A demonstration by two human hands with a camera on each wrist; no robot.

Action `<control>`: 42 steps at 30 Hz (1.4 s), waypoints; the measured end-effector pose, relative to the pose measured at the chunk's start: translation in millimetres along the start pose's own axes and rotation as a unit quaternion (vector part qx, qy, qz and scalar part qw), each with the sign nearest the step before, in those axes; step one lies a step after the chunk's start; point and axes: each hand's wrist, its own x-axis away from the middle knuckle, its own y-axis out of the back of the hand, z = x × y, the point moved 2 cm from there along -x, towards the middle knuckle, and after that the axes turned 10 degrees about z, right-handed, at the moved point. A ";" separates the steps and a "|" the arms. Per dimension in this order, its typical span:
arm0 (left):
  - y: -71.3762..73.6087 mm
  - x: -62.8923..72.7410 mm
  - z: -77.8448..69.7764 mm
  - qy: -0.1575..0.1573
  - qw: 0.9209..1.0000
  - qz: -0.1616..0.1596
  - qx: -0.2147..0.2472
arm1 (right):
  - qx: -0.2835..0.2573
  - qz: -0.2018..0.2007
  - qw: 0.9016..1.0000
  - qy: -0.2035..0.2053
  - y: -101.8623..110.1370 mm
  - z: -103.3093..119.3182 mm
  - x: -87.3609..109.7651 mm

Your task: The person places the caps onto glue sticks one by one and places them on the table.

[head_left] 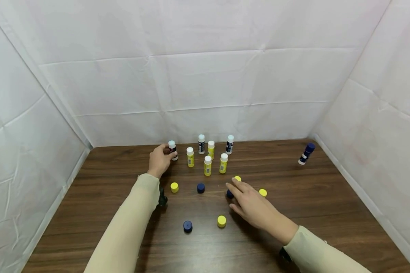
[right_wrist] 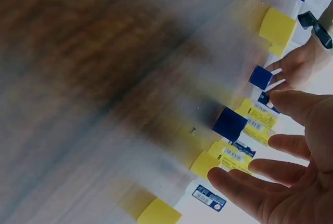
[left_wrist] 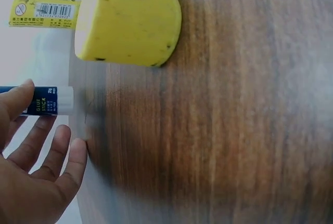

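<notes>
My left hand [head_left: 160, 160] pinches a navy glue stick [head_left: 173, 156] at the table's back left. In the left wrist view its thumb lies over the navy label of that glue stick [left_wrist: 44, 101]. Its other fingers spread below. My right hand [head_left: 251, 203] reaches in over the table with fingers extended, holding nothing. A navy cap [head_left: 230, 194] is partly hidden behind its fingers. In the right wrist view a gap shows between the fingertips and the navy cap [right_wrist: 230, 124]. A yellow cap [head_left: 237, 178] sits just beyond the fingertips.
Several uncapped yellow glue sticks [head_left: 207, 167] stand upright at the back centre, with navy ones [head_left: 201, 146] among them. A capped navy glue stick [head_left: 306, 153] stands at the far right. Loose yellow caps [head_left: 221, 222] and navy caps [head_left: 188, 226] dot the table. White sheeting [head_left: 205, 83] surrounds it.
</notes>
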 end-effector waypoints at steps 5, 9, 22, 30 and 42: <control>0.9 1.6 -0.7 -0.004 1.000 0.004 0.019 | -0.006 0.018 1.000 -0.003 0.3 -0.9 -5.9; 0.9 2.7 -2.9 -0.006 1.000 0.005 0.025 | -0.020 0.036 0.999 -0.003 -0.2 -1.3 -10.5; 1.0 13.1 -10.4 -0.038 0.999 -0.012 0.014 | -0.026 0.049 0.998 0.016 0.3 -2.2 -24.3; 7.0 23.0 -8.7 -0.034 0.999 -0.028 0.017 | -0.018 0.068 0.997 0.017 -0.2 -1.6 -31.4; 3.9 36.6 -10.7 -0.037 0.998 -0.041 0.044 | -0.008 0.083 0.996 0.017 -2.5 -0.2 -36.8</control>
